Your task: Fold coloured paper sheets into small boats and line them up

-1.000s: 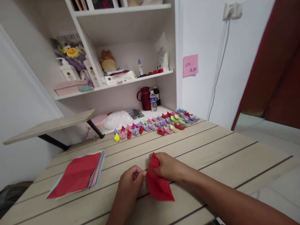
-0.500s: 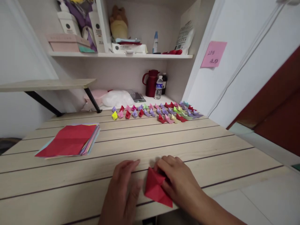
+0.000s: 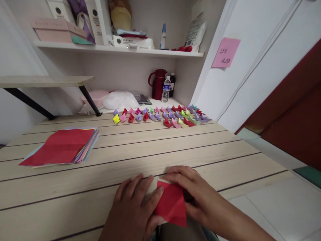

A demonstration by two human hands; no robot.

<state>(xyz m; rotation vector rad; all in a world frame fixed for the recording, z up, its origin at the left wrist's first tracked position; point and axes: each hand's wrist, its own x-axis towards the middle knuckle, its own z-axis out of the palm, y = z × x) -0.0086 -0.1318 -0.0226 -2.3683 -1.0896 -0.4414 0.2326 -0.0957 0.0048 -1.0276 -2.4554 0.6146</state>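
A small folded piece of red paper lies between my two hands at the near edge of the table. My left hand holds its left side, the thumb on top of the paper and the other fingers reaching forward over the table. At the paper's right edge is my right hand, its fingers curved around that side; the fingertips are partly hidden. The paper shows creases and looks like a flat, roughly square shape.
A stack of coloured paper with a red sheet on top lies at the left. Several small folded paper boats stand in rows at the back. Behind them are a dark red jug and a water bottle. A raised wooden shelf stands at the left.
The red paper has gone from a pointed, faceted shape to a flatter, squarer face. My left hand has moved right onto it. The view has shifted a little.
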